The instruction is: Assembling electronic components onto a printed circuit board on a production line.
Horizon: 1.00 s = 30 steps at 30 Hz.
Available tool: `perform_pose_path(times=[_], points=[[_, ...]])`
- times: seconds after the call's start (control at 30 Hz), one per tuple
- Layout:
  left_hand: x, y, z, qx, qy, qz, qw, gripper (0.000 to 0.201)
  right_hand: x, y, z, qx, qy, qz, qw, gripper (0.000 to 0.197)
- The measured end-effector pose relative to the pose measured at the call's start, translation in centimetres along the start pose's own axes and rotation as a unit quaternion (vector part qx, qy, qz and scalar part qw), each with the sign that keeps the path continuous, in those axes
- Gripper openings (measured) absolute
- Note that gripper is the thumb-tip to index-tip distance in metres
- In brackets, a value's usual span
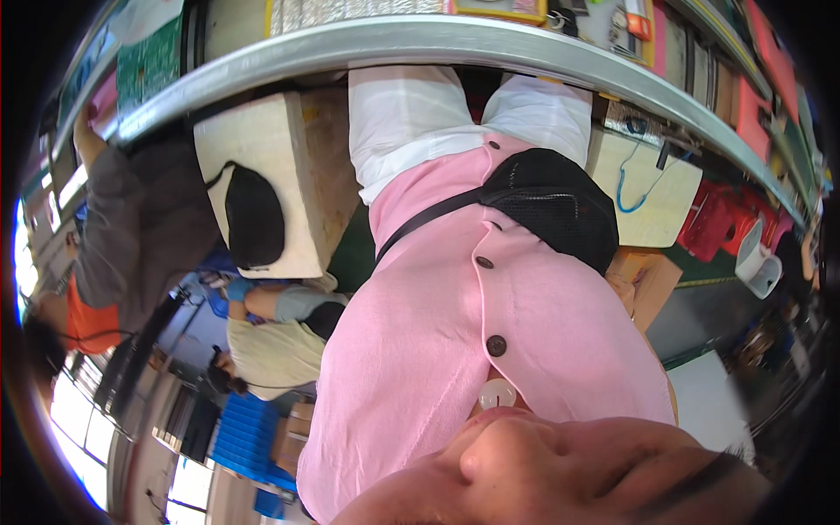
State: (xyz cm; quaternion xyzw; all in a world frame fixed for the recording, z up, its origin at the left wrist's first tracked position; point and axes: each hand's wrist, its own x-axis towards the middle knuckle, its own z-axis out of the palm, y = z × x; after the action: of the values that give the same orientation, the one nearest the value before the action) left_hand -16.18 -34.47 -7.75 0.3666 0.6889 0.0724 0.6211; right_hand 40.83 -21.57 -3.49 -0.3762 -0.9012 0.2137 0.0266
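Observation:
My left hand is out of the picture. At my right side, a small patch of skin [622, 290] shows between a black waist bag and a cardboard box [649, 287]. It looks like part of my right hand, mostly hidden, and its fingers cannot be made out. The black waist bag [551, 206] hangs by its strap across my front and rests over my lap. Beyond my knees runs the grey metal edge of a workbench [420, 39]. On the bench lies a yellow-rimmed tray [534, 12], cut off by the upper border.
Left of my legs stands a pale box [302, 184] bearing a black pouch [254, 219]. A pale panel [647, 201] with a blue cord [622, 185] is at the right, near red plastic stools [710, 219]. Co-workers' sleeves [109, 201] and blue crates [245, 437] appear left.

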Motion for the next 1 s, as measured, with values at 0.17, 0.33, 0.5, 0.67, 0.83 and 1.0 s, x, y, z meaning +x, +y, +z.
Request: perform_pose_path(times=[0.17, 0.33, 0.5, 0.67, 0.83, 1.0], points=[[-1.0, -0.5, 5.0, -0.075, -0.088, 0.033, 0.993, 0.03, 3.7, -0.2, 1.5, 0.043, -0.09, -0.09, 0.991, 0.017], [-0.7, 5.3, 5.4, -0.064, -0.087, 0.018, 0.994, 0.033, 9.1, -2.0, 3.9, 0.097, -0.12, -0.191, 0.969, 0.015], [4.6, 4.3, 6.6, 0.178, -0.086, 0.038, 0.98, 0.031, 11.7, -1.9, 4.2, 0.119, -0.121, -0.195, 0.966, 0.015], [11.7, 2.4, 5.2, 0.246, -0.138, 0.098, 0.954, 0.03, 7.5, 2.5, -1.0, 0.122, -0.067, -0.112, 0.984, 0.018], [15.3, 1.1, 2.5, 0.312, -0.192, 0.138, 0.92, 0.028, 9.3, 0.6, -5.8, 0.112, 0.084, 0.004, 0.99, 0.018], [17.8, 1.3, -0.6, 0.378, -0.202, 0.152, 0.891, 0.026, 10.5, 5.1, -5.8, 0.117, 0.212, 0.145, 0.959, 0.014]])
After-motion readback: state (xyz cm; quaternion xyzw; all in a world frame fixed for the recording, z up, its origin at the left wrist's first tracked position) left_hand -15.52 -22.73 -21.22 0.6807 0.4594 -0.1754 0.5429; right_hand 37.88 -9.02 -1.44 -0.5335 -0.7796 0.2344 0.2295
